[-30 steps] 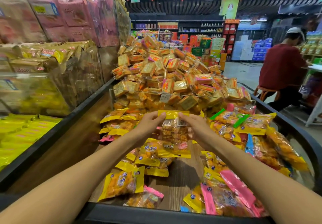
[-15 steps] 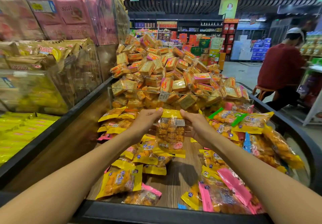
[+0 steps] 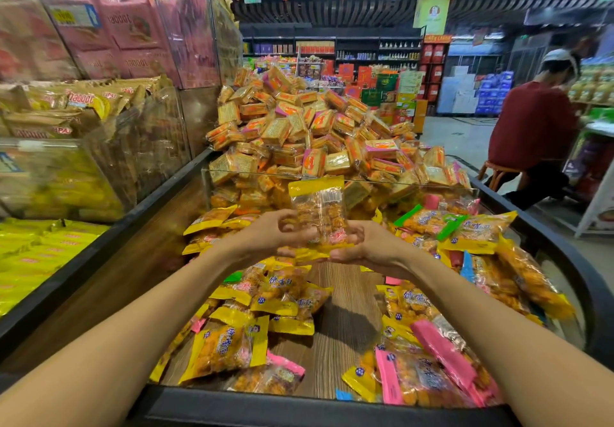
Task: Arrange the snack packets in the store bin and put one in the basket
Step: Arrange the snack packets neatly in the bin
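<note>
The grip on the yellow-edged snack packet (image 3: 318, 214) is different now: a second ago the left hand (image 3: 265, 237) and right hand (image 3: 365, 244) pinched its top corners so that it hung down between them, and now both hands sit at its lower end, fingers curled around the bottom edge. The packet stands upright above the hands, its yellow top strip uppermost, against the heap of biscuit packs (image 3: 315, 134).
</note>
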Motion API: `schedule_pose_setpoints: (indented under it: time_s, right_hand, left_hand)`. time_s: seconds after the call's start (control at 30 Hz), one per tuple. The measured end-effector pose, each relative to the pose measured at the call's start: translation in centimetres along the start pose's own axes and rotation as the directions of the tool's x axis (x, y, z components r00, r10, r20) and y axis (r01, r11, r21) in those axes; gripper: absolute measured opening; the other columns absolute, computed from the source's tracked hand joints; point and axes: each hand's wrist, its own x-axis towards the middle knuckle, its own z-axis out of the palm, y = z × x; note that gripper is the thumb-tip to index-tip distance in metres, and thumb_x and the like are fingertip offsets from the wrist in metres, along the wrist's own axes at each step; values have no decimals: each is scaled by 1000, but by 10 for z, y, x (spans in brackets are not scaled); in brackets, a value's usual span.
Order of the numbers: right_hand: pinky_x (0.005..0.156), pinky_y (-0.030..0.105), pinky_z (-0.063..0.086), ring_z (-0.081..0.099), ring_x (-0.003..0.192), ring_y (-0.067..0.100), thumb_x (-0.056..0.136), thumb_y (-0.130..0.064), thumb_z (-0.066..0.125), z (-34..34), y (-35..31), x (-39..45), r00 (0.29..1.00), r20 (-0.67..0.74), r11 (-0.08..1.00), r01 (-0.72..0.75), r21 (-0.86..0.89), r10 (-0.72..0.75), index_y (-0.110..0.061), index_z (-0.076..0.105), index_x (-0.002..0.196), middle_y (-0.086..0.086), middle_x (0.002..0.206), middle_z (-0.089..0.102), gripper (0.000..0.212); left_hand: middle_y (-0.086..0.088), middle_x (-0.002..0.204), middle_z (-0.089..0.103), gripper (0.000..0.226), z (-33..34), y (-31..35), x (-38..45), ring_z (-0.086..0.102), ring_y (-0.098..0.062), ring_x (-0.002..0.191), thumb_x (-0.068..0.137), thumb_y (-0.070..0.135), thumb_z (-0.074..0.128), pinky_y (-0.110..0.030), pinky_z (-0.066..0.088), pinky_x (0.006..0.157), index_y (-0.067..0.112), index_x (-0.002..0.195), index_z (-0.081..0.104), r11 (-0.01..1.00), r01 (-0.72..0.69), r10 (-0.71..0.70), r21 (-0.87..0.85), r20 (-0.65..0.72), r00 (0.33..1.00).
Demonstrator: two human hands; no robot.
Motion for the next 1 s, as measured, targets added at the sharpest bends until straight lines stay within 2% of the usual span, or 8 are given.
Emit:
schedule_pose_setpoints:
  time_s: [0.1, 0.2, 0.37, 0.5, 0.6, 0.77, 0.9, 1.0]
  right_hand:
    - [73, 31, 59, 64, 80, 9, 80, 19, 60, 2, -7, -7, 1000, -30, 1000, -3, 5, 3, -11, 58, 93, 9, 100, 61, 32]
    - [70, 27, 57, 53, 87, 3, 80, 20, 59, 4, -10, -9, 1000, -18, 1000, -13, 3, 13, -10, 54, 111, -12, 108, 49, 44]
    - [82, 31, 57, 65, 98, 17, 78, 22, 60, 0, -4, -1, 1000, -16, 1000, 16, 25, -16, -5, 50, 130, 11, 124, 62, 60]
    - [82, 34, 58, 64, 105, 19, 75, 20, 66, -1, 0, 5, 983, -155, 995, 99, -5, -98, -7, 43, 139, 7, 123, 62, 73]
    - [84, 30, 56, 64, 98, 13, 71, 12, 74, 11, 1, 4, 930, -239, 921, 189, -341, -279, -10, 49, 135, -3, 106, 65, 72]
    - [82, 22, 45, 48, 97, 10, 71, -32, 82, 36, 4, -1, 921, -54, 603, 207, -770, -385, -32, 40, 141, 0, 114, 43, 81]
    - [74, 15, 42, 53, 92, 8, 85, -36, 69, 26, -4, 1, 868, -248, 771, 210, -601, -430, -22, 59, 122, 0, 109, 54, 41]
    - [79, 26, 45, 57, 100, 17, 93, -39, 57, 10, -8, 5, 856, -423, 925, 151, -350, -299, -14, 55, 124, 3, 112, 58, 40]
  left_hand:
    - [-8, 99, 63, 81, 2, -8, 2, 64, -13, 81, 74, 1, 76, -25, 57, 77, 4, 143, 33, 992, -43, 45, 115, -17, 999]
    - [-11, 86, 59, 82, 0, -12, 4, 62, -18, 75, 74, -8, 73, -38, 54, 87, 0, 144, 31, 995, -56, 60, 85, -40, 997]
    - [-7, 84, 59, 78, 2, -14, 4, 61, -9, 64, 73, -4, 75, -28, 56, 77, -2, 140, 36, 988, -85, 91, 130, -42, 995]
    - [-5, 110, 60, 48, 8, -11, 5, 62, -17, 91, 80, 23, 74, -30, 55, 81, 12, 121, 52, 919, -230, 314, 320, -242, 918]
    - [-8, 117, 59, 45, 19, -6, 4, 64, -20, 99, 89, 38, 59, -36, 56, 86, 9, 123, 52, 974, -225, 227, 34, -198, 954]
    - [-10, 100, 67, 43, 21, -5, 5, 66, -19, 83, 96, 41, 47, -30, 56, 71, 4, 114, 60, 952, -82, 43, -294, -138, 990]
    - [-2, 89, 65, 24, 15, -5, 5, 61, -15, 77, 100, 31, 44, -27, 48, 61, 15, 98, 61, 971, -54, 14, -234, -169, 986]
    - [-1, 97, 67, 24, 16, -2, 2, 61, -15, 83, 99, 30, 45, -27, 49, 65, 14, 105, 61, 971, -6, 6, -238, 2, 1000]
